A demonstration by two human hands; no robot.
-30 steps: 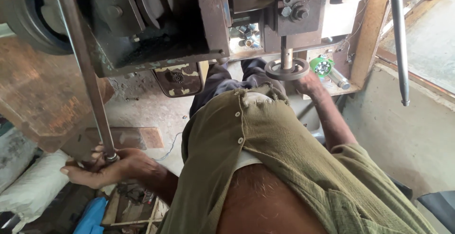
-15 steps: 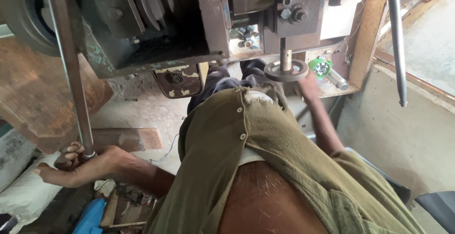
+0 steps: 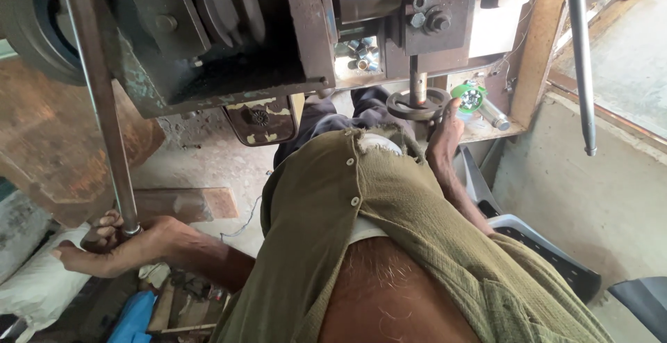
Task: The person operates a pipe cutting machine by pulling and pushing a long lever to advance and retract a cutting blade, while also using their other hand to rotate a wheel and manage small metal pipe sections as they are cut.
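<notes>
My left hand (image 3: 111,244) is wrapped around the lower end of a long steel lever rod (image 3: 97,93) that slants up to a worn metal machine (image 3: 229,44). My right hand (image 3: 445,133) reaches forward and rests on a small round handwheel (image 3: 417,103) under the machine's tool block (image 3: 434,13). An olive button shirt (image 3: 389,239) covers my chest and fills the lower middle of the view.
A second steel rod (image 3: 580,58) hangs at the right beside a wooden post (image 3: 535,44). A green cup of small metal parts (image 3: 469,96) sits on a ledge by the handwheel. A white sack (image 3: 35,287) and a blue object (image 3: 132,315) lie low on the left. A grey plastic seat edge (image 3: 549,246) shows at the right.
My left hand has slid left along with the lever rod's lower end. My right hand has stayed at the handwheel.
</notes>
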